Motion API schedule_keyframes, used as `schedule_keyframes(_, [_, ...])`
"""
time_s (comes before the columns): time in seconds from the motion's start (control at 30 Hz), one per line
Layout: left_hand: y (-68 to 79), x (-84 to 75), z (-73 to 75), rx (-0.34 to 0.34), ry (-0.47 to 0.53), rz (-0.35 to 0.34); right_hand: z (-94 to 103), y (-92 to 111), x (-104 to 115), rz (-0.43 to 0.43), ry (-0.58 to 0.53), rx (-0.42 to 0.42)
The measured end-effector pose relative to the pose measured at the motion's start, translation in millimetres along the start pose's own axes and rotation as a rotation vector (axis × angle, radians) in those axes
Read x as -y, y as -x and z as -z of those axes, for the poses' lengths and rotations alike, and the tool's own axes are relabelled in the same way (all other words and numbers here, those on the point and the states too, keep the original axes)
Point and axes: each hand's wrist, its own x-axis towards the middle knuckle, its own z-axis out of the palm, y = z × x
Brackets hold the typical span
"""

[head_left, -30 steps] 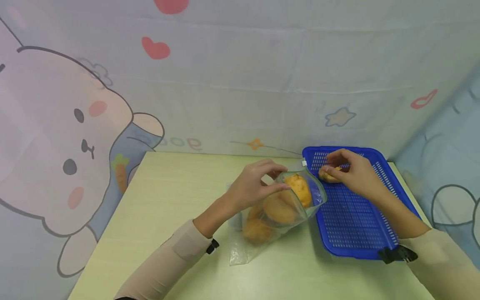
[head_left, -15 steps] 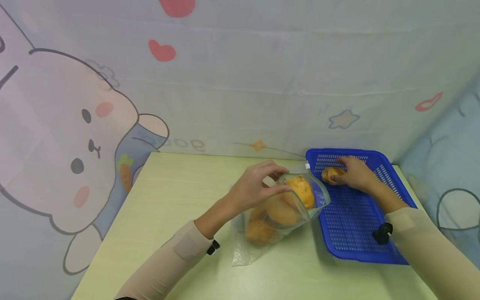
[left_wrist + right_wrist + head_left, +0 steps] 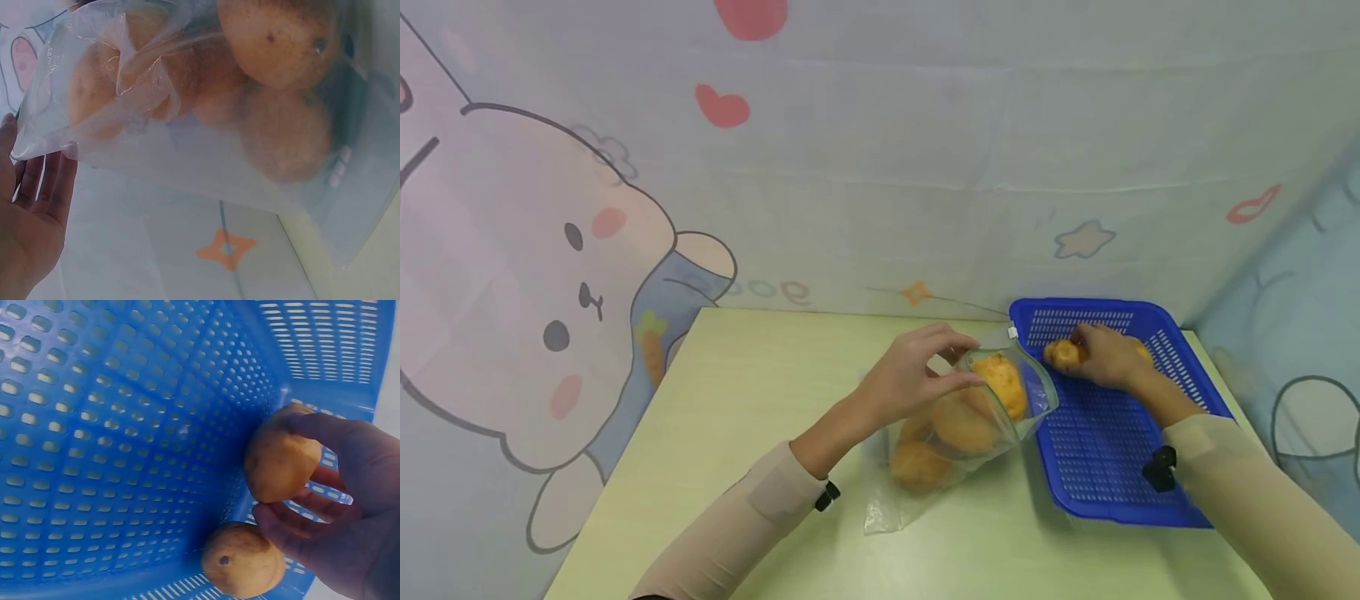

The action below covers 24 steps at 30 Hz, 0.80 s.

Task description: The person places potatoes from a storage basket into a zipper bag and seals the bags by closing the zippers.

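Observation:
At the table's middle, my left hand (image 3: 917, 367) holds the mouth of a clear zip bag (image 3: 880, 508) with thumb and fingers spread apart along its rim. Several potatoes (image 3: 1000, 383) are inside; one shows at the opening, which faces the basket. The left wrist view shows the bag's side (image 3: 187, 169) and blurred potatoes through the plastic. My right hand (image 3: 1105, 358) reaches down into a blue basket (image 3: 1112, 450) at its far end. Its fingers and thumb are curled round a potato (image 3: 281, 456). Another potato (image 3: 244, 559) lies right beside that hand, against the basket's side.
The pale yellow table (image 3: 760, 392) stretches left of the bag. A printed cloth (image 3: 880, 167) hangs behind the table and another side of it stands close on the right of the basket. The white zip slider (image 3: 1012, 332) sits near the basket's left rim.
My right hand, with a potato, has gone lower into the basket and turned slightly. A second potato now shows to the right of it. The left hand and bag have stayed nearly still.

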Motion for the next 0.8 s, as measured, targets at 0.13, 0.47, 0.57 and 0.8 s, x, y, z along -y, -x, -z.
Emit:
schedule_keyframes(0.13, [1.2,0.3,-1.3,0.003,0.0,0.009,10.9,5.0,7.0,0.019,-0.056,-0.042])
schedule_keyframes(0.47, [0.4,-2.6,-0.8,-0.017,-0.023,-0.021,65.9,43.5,52.3,0.042,-0.216,-0.101])
schedule_keyframes(0.57, [0.6,-2.1,-0.6,-0.017,-0.035,-0.022,71.9,56.9,68.1,0.082,-0.293,-0.122])
schedule_keyframes(0.8, [2.3,-1.9,2.8,-0.012,-0.037,0.0,64.7,77.0,102.7,0.227,-0.378,-0.137])
